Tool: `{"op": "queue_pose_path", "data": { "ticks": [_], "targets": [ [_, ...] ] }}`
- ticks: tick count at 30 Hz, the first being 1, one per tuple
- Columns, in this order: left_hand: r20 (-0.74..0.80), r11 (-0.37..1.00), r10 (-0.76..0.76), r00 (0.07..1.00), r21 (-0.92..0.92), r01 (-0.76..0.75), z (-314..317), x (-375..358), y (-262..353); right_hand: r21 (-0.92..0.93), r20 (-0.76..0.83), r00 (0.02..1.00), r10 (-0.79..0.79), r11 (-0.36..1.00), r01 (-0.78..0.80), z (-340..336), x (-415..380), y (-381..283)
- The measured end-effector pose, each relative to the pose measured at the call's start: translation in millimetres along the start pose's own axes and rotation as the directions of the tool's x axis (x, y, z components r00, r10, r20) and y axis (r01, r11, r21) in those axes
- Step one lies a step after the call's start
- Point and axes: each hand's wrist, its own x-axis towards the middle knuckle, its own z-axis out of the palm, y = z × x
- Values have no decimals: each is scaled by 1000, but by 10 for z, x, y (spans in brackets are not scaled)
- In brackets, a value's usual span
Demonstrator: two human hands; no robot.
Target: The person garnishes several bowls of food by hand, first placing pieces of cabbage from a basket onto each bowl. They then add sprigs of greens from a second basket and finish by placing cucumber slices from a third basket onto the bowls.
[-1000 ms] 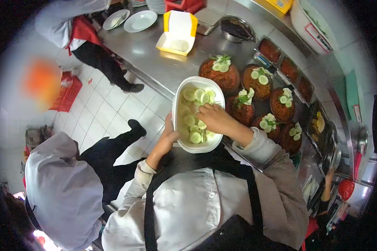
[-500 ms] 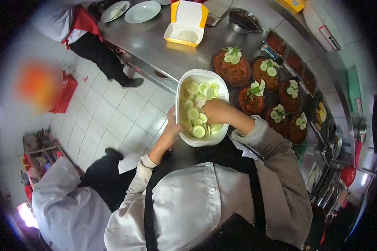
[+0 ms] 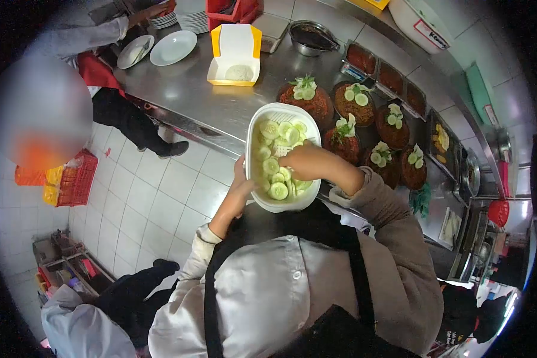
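Right now I have the white tub [image 3: 253, 128] held out in front of my chest, partly over the near edge of the steel counter [image 3: 221, 98], and everything else I place by that tub. My left hand [image 3: 240, 186] cups its near-left wall and underside, fingers wrapped to carry the weight, which I judge is why the tub sits level and close to my body. My right hand [image 3: 304, 162] is down inside it, fingers curled together over the cucumber slices [image 3: 275, 173]; whether they actually pinch a slice I cannot tell, since the knuckles hide the tips.

The slices are pale green rounds with lighter centres, piled loosely and overlapping, filling most of the tub.

Just beyond the tub stand round bowls of reddish noodles [image 3: 309, 98], each already topped with cucumber and a green sprig, within easy reach of my right arm. Farther beyond it, an open yellow takeaway box [image 3: 235, 53] holds white rice.
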Motion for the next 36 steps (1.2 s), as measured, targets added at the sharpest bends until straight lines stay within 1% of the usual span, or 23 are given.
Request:
{"op": "queue_pose_path", "data": {
  "ticks": [1,5,7,8,10,11,12,14,15,16,18,22,24,25,26,28,29,31,32,33,34,35,36],
  "targets": [
    [11,1000,4,1000,-20,-4,-30,8,-50,-66,36,999,23,998,-21,-21,-2,-53],
    [9,998,62,998,11,-62,-70,6,-89,-23,60,998,-12,1000,14,139,94,135],
    [-1,997,68,998,-31,-68,-60,-20,-31,142,-61,994,-94,985,102,132,74,201],
    [-1,995,65,998,-69,-65,-52,-45,-10,137,-50,992,-112,984,118,101,52,170],
    [-13,995,87,996,-50,-88,-86,-45,-60,-19,-244,953,-181,983,182,-27,-22,14],
    [-2,994,111,994,-22,-111,-102,-44,-66,13,-183,972,-149,988,154,-66,-6,-48],
    [-13,993,113,994,-22,-113,-109,-51,-64,10,-181,970,-160,986,165,-14,40,-30],
    [-14,995,94,995,-28,-95,-98,-60,-35,383,-58,986,-158,909,168,96,112,34],
    [-12,996,78,997,-50,-79,-86,-80,6,445,-88,977,-195,870,214,101,123,33],
    [-15,995,78,997,-53,-79,-89,-76,15,445,-86,977,-197,870,214,96,127,25],
    [-36,993,93,995,83,-89,-108,-70,28,303,-57,985,-160,938,170,47,128,-36],
    [-58,988,114,992,109,-108,-103,-83,31,402,-88,990,-106,906,133,0,135,32],
    [-63,998,63,996,-22,-65,-63,-119,94,412,-246,968,-48,899,149,-51,101,2],
    [-63,998,63,996,-21,-64,-77,-122,70,401,-317,948,-16,904,150,-73,94,-63],
    [-67,997,74,995,-8,-75,-95,-116,28,400,-320,947,-15,904,149,-49,112,-81],
    [-65,996,89,994,5,-89,-109,-99,-31,311,-460,886,-59,924,223,-6,146,-81],
    [-60,996,83,995,-27,-84,-110,-102,-47,310,-463,885,-56,925,221,-14,159,-92],
    [-49,995,84,995,-52,-86,-139,-90,-87,548,-192,981,-39,825,140,-59,206,-94],
    [-47,993,115,992,9,-115,-147,-88,-82,543,-199,979,-37,828,141,-82,226,-86],
    [-44,988,144,989,68,-141,-149,-98,-80,393,-430,900,66,912,120,-91,238,-76],
    [-38,987,145,989,68,-143,-150,-124,-78,247,-643,755,125,968,50,-101,243,-68],
    [-25,992,121,992,27,-121,-117,-173,20,86,-711,696,99,995,-54,-149,258,-60],
    [-1,995,96,995,-12,-96,-91,-197,72,91,-715,689,116,993,-73,-108,278,-68]
  ]
}}
